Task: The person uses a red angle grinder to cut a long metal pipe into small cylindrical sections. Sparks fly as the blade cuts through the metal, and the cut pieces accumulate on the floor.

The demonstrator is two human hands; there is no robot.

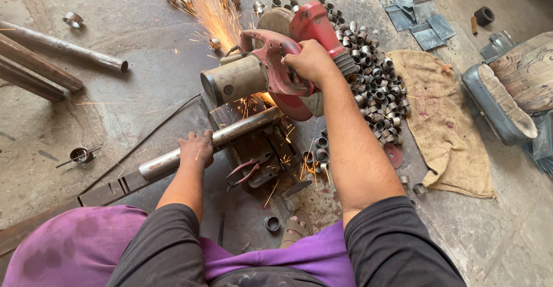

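A red chop saw (pixel 271 62) with a grey motor housing stands on the floor and cuts into a long steel pipe (pixel 230 134), throwing orange sparks up and to the left. My right hand (pixel 311 62) is closed around the saw's red handle. My left hand (pixel 197 147) presses down on the pipe just left of the blade. A heap of short cut metal rings (pixel 377 88) lies right of the saw.
Red-handled pliers (pixel 249 170) lie on the saw base. Steel pipes (pixel 52 48) rest at the left. A burlap cloth (pixel 443 125) and a worn seat cushion (pixel 510 97) sit at the right, metal sheet scraps (pixel 420 19) behind. My sandalled foot (pixel 296 228) is near the base.
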